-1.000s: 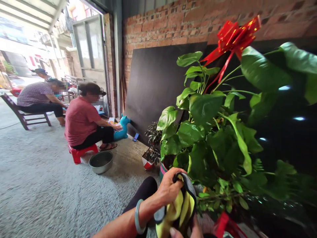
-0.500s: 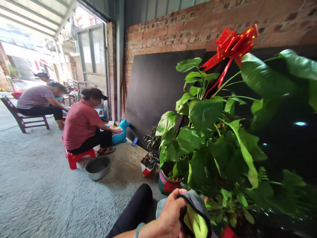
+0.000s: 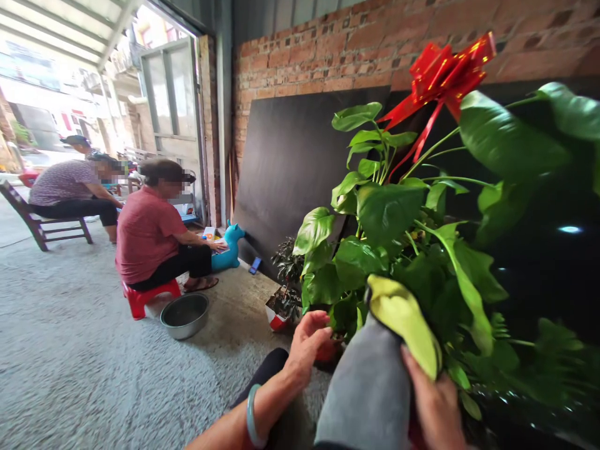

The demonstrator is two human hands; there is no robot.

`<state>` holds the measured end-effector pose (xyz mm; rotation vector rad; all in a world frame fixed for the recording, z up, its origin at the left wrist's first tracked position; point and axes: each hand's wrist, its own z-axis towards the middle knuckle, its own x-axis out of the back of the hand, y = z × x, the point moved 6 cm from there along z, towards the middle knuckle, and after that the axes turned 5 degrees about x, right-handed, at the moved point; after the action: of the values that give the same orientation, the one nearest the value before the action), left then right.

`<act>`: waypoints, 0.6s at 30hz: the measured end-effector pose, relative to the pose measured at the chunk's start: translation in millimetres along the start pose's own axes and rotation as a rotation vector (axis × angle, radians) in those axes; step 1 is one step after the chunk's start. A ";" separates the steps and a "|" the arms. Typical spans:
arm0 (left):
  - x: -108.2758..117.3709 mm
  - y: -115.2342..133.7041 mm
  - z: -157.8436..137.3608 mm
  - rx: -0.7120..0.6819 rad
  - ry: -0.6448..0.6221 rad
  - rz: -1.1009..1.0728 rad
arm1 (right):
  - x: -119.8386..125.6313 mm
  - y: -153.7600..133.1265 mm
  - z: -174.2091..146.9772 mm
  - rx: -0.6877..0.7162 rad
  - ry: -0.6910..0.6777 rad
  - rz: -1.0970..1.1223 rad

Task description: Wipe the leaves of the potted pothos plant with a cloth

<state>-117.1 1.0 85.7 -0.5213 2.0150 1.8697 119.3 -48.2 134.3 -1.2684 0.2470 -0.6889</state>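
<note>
A cleaning cloth, grey on one side and yellow on the other with dark edging, stands up in front of me. Its top edge folds over, so the yellow side shows. My right hand grips the cloth at its right side, thumb against the yellow fold. Left of the cloth and apart from it, my left hand is raised with curved fingers and nothing in it. A pale bangle circles that wrist. Behind both hands stands a large leafy potted plant bearing a red ribbon bow.
A smaller potted plant stands beside the big one. Ahead to the left, a person in a red shirt sits on a red stool near a metal basin and a blue animal toy. Dark boards lean against the brick wall.
My left hand has let go of the cloth and moved up and left. The cloth has been raised and spread, and my right hand has come into view holding it.
</note>
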 end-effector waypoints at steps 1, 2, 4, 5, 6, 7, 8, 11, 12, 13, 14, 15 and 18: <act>16.4 -8.5 10.6 -0.058 0.066 0.203 | -1.7 -7.6 19.0 -0.034 0.039 0.019; 32.1 -20.0 19.5 -0.095 0.110 0.448 | -3.0 -15.1 35.3 -0.051 0.089 0.030; 58.3 -53.4 31.9 -0.077 0.058 0.991 | -3.6 -25.9 55.7 -0.051 0.193 0.044; 72.5 -73.6 34.8 -0.009 0.009 1.230 | -5.3 -28.2 59.7 -0.048 0.180 0.048; 86.5 -93.4 35.5 0.076 -0.056 1.419 | -6.7 -28.6 60.1 -0.053 0.129 0.042; 98.5 -109.7 34.6 0.136 -0.116 1.558 | -7.0 -28.6 58.1 -0.061 0.052 0.030; 106.8 -121.5 33.1 0.149 -0.169 1.655 | -4.2 -28.8 54.9 -0.080 -0.013 0.000; 117.0 -139.7 30.8 0.137 -0.250 1.786 | 24.5 -46.7 55.9 -0.107 0.042 -0.167; 117.0 -142.0 31.1 0.134 -0.260 1.801 | 33.5 -62.2 62.4 -0.052 0.114 -0.229; 115.8 -143.9 31.7 0.137 -0.274 1.810 | 37.7 -80.7 70.8 0.038 0.181 -0.288; 113.9 -145.3 32.3 0.136 -0.286 1.815 | 34.7 -99.2 79.8 0.145 0.214 -0.355; 111.8 -146.7 32.8 0.136 -0.295 1.819 | 24.2 -114.8 87.6 0.252 0.209 -0.416; 107.0 -149.9 33.3 0.134 -0.299 1.823 | -36.7 -122.7 93.5 0.414 -0.025 -0.567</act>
<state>-137.8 20.6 -99.3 2.1583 2.3349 2.0409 99.1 31.6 269.9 -0.9423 -0.2817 -1.1398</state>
